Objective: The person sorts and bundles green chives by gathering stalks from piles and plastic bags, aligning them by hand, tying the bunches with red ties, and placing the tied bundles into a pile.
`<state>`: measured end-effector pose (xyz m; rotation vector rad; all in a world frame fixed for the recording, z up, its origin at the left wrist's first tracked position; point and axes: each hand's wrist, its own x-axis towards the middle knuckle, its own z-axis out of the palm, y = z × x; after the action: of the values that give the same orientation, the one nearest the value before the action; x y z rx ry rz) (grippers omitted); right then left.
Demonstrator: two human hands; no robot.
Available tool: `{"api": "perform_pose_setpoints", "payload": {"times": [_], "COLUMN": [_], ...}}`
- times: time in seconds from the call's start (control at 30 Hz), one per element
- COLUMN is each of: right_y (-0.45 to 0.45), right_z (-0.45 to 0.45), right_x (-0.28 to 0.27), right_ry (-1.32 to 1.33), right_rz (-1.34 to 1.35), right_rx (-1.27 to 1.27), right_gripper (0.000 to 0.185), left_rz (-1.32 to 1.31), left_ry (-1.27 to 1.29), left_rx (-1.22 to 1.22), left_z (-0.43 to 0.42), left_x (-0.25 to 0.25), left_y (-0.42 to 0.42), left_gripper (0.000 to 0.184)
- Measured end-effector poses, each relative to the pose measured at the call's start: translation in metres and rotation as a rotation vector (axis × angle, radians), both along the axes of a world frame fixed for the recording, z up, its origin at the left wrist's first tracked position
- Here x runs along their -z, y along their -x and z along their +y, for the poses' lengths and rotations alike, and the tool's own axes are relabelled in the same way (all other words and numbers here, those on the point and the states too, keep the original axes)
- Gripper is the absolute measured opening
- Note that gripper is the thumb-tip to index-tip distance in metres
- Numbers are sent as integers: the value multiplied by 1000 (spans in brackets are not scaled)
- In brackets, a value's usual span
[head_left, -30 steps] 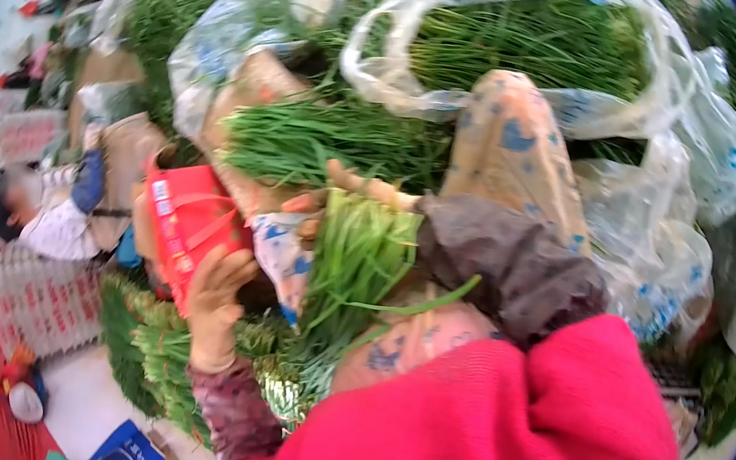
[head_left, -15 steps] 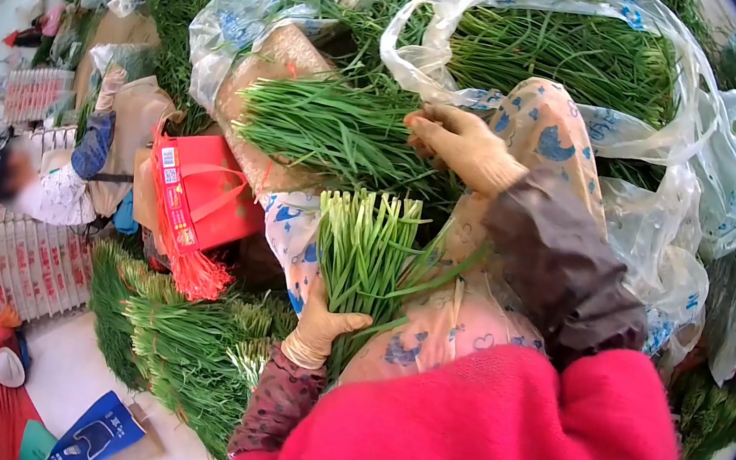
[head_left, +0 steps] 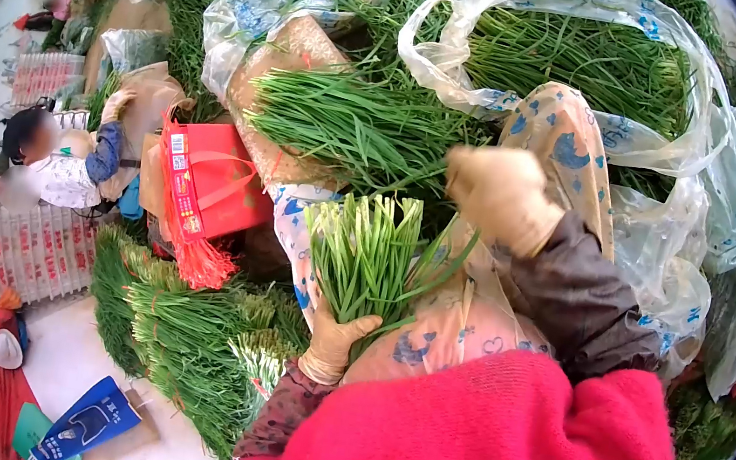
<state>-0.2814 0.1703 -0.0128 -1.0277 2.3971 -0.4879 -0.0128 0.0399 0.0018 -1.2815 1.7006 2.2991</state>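
In a thin glove, my left hand (head_left: 331,345) is wrapped round the lower part of an upright bunch of green chives (head_left: 369,254), whose pale cut ends point up. A few longer blades stick out to its right. My gloved right hand (head_left: 504,197) is up over my covered knee, smeared by motion, so its fingers cannot be made out. Just left of it, a loose heap of chives (head_left: 354,125) lies across a speckled board (head_left: 295,46). Patterned plastic sheeting (head_left: 564,140) covers my legs.
An open clear plastic bag (head_left: 705,174) of chives is at the upper right. Left of the board stands a red box (head_left: 224,182) with a tasselled strip. Tied chive bunches (head_left: 185,327) are piled at lower left. Another person (head_left: 77,161) sits at far left beside stacked crates (head_left: 41,245).
My right hand has moved right and down, away from the ends of the chives on the board. My left hand still holds the bunch, now tilted slightly. The whole view has shifted a little.
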Motion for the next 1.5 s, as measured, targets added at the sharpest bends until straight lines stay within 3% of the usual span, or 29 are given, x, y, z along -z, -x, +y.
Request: {"api": "perform_pose_setpoints", "payload": {"times": [0.03, 0.1, 0.13, 0.17, 0.2, 0.23, 0.3, 0.37, 0.43, 0.47, 0.57, 0.67, 0.7, 0.77, 0.83, 0.9, 0.97, 1.03, 1.07, 1.2, 1.3, 1.37, 1.43, 1.5], "right_y": [12, 28, 35, 28, 28, 28, 17, -2, -5, -4, -1, -1, -3, -5, -8, -25, -29, -22, -22, -27, -15, -1, 11, 7], "right_z": [7, 7, 4, 2, -2, -9, -27, -41, -41, -40, -38, -36, -35, -29, -30, -35, -36, -37, -37, -34, -35, -35, -32, -35], "right_x": [15, 7, -9, -9, -12, -17, 11, 25, 20, 21, 28, 5, 4, -13, -29, -22, -10, 2, 20, 35, 31, 33, 13, 0], "right_ry": [145, 229, 79, 296, 275, 251, 404, 503, 452, 414, 389, 459, 585, 744, 575, 441, 333, 270, 255, 364, 271, 443, 494, 797], "right_rz": [47, -45, -243, -284, -545, -807, -1161, -1266, -1192, -1170, -1135, -672, -418, -359, -74, 47, -1, -574, -704, -722, -541, -339, -436, -269], "right_rx": [179, 172, 2, -57, -72, -88, -238, -326, -224, -134, 49, 253, 136, -17, -305, -261, -239, -271, -243, -153, 199, 392, 332, -67], "right_gripper": [19, 24, 37, 61, 70, 80, 90, 79, 65, 60, 48, 22, 17, 19, 27, 38, 47, 46, 48, 46, 31, 22, 23, 29], "left_rz": [-7, -19, -2, 17, 26, 24, 173, 229, 157, 117, 127, 120, 118, 121, 129, 115, 157, 162, 146, 112, 144, 155, 111, 95], "left_ry": [1, 6, 1, -7, -38, -42, -37, 24, -3, -6, 160, 258, 240, 158, 95, -40, 90, 247, 258, 218, 112, 2, -49, -50], "left_rx": [20, 39, 54, 70, 74, 74, 77, 136, 24, -87, -105, -86, -79, -129, -185, -193, -187, -117, -90, -112, -137, -207, -201, -224], "left_z": [0, 0, 0, 1, 3, 4, 4, -5, -12, -9, -11, -10, -10, -8, -8, -7, -7, -8, -10, -8, -2, 3, 1, 2], "left_x": [-1, -3, -3, -4, -6, -6, -7, 8, 22, 25, 44, 43, 42, 38, 36, 36, 46, 50, 54, 44, 29, 18, 15, 16], "left_y": [0, 0, 1, 3, 8, 10, 11, -1, -16, -18, -25, -20, -20, -19, -19, -21, -22, -26, -31, -19, -3, 6, 6, 7], "left_gripper": [82, 83, 86, 89, 100, 100, 96, 95, 92, 75, 72, 72, 72, 73, 74, 76, 74, 76, 77, 76, 65, 55, 51, 49]}}
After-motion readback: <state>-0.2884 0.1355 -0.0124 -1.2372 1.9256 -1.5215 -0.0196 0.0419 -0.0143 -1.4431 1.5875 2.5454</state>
